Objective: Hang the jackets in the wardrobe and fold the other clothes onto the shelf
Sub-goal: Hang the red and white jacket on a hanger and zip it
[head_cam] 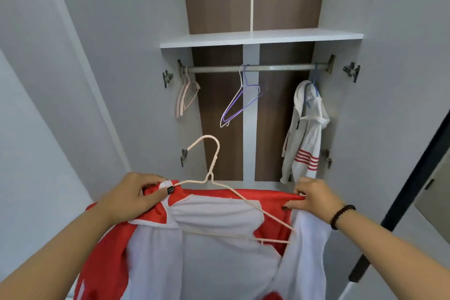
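Note:
A red jacket with white lining (219,238) hangs open in front of me, held up below the open wardrobe. My left hand (134,197) pinches its left shoulder together with one end of a pale pink wire hanger (214,168). The hanger's left arm is tucked inside that shoulder, and its right arm lies bare across the lining. My right hand (314,198) grips the jacket's upper edge on the right. The hanger's hook points up toward the rail (255,67).
On the rail hang pink hangers (186,95) at the left, a purple and white hanger (239,105) in the middle, and a white jacket with red stripes (306,134) at the right. A white shelf (260,37) sits above the rail. Wardrobe doors stand open on both sides.

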Demonstrator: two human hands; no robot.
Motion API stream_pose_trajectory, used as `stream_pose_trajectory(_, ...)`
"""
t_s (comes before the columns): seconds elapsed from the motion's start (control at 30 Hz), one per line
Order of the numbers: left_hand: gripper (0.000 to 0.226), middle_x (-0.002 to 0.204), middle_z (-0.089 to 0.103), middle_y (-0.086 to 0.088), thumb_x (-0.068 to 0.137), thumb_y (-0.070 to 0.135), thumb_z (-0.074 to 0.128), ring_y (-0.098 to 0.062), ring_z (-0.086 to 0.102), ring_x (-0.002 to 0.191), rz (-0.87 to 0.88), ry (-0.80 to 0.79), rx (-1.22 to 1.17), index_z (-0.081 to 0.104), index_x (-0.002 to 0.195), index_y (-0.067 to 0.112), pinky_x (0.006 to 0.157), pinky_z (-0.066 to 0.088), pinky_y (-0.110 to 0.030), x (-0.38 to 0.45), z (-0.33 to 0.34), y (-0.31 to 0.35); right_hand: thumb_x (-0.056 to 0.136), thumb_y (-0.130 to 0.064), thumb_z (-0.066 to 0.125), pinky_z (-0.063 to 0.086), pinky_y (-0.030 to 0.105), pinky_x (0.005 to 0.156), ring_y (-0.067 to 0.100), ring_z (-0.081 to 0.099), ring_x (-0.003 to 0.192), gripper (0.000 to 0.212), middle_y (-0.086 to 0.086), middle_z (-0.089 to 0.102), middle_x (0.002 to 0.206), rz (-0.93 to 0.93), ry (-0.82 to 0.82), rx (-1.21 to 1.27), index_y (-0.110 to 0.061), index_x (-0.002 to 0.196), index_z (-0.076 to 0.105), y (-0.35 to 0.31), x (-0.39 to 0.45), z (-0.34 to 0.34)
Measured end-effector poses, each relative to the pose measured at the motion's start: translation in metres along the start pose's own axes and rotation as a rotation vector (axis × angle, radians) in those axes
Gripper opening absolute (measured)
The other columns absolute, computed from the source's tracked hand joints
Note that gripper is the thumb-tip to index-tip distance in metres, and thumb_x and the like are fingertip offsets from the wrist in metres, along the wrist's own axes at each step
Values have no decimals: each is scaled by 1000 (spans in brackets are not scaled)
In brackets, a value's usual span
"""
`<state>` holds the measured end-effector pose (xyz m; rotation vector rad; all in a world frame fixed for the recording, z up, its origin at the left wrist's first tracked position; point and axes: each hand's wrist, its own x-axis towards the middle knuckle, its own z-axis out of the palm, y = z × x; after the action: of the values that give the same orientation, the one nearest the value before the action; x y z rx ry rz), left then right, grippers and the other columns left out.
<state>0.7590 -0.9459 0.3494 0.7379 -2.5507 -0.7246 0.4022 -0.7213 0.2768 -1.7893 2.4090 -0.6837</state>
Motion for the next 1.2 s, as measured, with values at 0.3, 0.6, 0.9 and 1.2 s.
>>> stream_pose_trajectory(0.3, 40, 80, 74, 17, 88, 17, 70, -8, 69, 79, -9, 149, 2, 68, 90, 57, 73, 51, -24, 53, 30, 21, 85, -10, 67, 36, 26, 55, 12, 45, 55, 44, -5, 45, 59, 264, 335, 209, -21, 52, 40, 92, 9, -65)
stream_pose_trajectory(0.6, 16, 74, 73, 2, 87, 16, 71, -25, 68, 77, -24, 196, 42, 77, 79, 28, 71, 53, -35, 99, 26, 66, 95, -13, 52, 56, 33, 68, 23, 69, 67, 21, 15, 71, 78, 549, -6, 1008, -3, 83, 66, 59, 66, 2)
stream_pose_trajectory(0.9, 23, 69, 70, -1, 90, 11, 66, -7, 59, 63, -59, 282, -60, 74, 73, 24, 60, 46, -17, 125, -13, 62, 95, -26, 55, 52, 35, 70, 29, 68, 88, 22, 13, 72, 100, 882, -121, 1556, -7, 102, 64, 60, 68, 64)
stream_pose_trajectory(1.2, 16, 62, 58, -5, 81, 31, 69, -13, 50, 60, -31, 280, -226, 72, 70, 20, 55, 41, -18, 125, -41, 88, 91, -8, 55, 45, 19, 76, 15, 55, 92, 36, 3, 53, 112, 198, -301, 1046, -20, 125, 52, -88, 137, 108)
